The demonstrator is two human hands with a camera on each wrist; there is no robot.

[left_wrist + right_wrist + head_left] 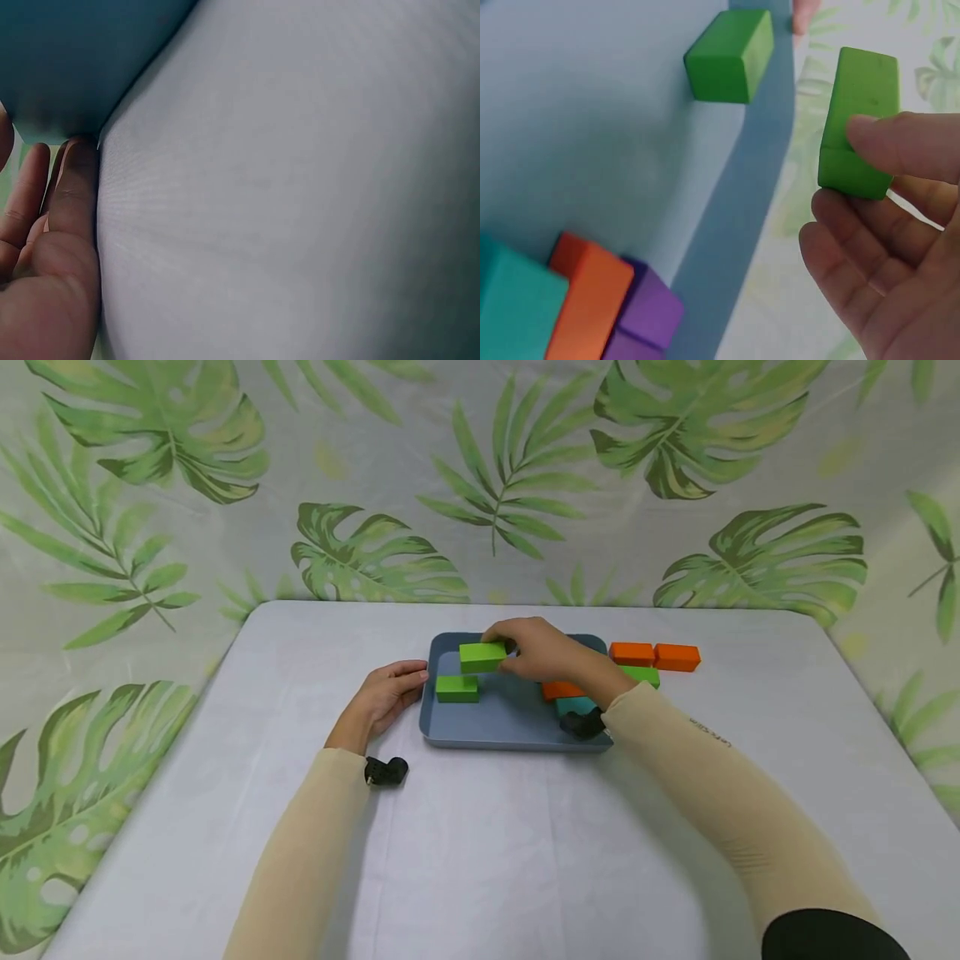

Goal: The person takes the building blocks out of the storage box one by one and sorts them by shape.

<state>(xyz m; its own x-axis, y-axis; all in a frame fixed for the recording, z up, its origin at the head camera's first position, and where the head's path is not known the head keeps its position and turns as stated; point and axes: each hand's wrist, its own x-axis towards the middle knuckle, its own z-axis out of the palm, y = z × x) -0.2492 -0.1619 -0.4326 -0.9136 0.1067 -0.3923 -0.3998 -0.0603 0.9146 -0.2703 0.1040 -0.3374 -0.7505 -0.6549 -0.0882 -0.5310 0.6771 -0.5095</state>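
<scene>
My right hand pinches a green block between thumb and fingers, above the left part of a blue-grey tray. In the right wrist view the thumb lies on that block's face. Another green block rests in the tray at its left side, below the held one. My left hand is at the tray's left edge, its fingers extended and touching the rim. Only part of that hand shows in the left wrist view, beside the tray's wall.
Toward the tray's right lie a teal block, an orange block and purple blocks, partly hidden by the right arm in the head view. Right of the tray are two orange blocks and a green one on the white-covered table.
</scene>
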